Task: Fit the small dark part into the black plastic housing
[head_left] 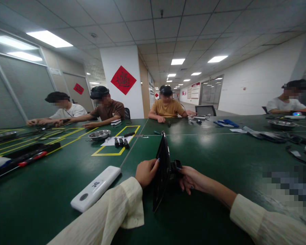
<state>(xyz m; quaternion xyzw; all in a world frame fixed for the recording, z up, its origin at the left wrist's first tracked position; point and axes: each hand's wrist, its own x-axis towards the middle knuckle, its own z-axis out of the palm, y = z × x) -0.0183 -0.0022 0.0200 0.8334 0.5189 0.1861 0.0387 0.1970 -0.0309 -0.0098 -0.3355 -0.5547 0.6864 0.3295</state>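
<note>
A black flat panel (161,177) stands on edge, tilted slightly, directly in front of the wearer at the middle of the near side of the green tabletop (219,153). It is seen nearly edge-on; whether its lower edge touches the tabletop cannot be determined. A black attachment (177,165) projects from its right face.

The left hand (146,172) grasps the panel from the left side, with the thumb laid against the left face; the other fingers are partly hidden. The right hand (193,177) grasps the attachment between thumb and forefinger, with the remaining fingers curled loosely below. Both forearms are in cream sleeves (127,200).

A white device (102,187) marked "26" lies flat on the tabletop, left of the left hand. Beyond it, a yellow tape outline (107,154) surrounds three black cylindrical parts (121,143), which stand side by side at a sheet of white paper (108,141). A metal bowl (100,135) sits just to the left of the parts. At the far left, a red-handled tool (33,159) lies along a black tray (49,148).

On the far right side are a blue item (228,123) and a second metal bowl (283,125). One co-worker (167,107) sits directly opposite.
</note>
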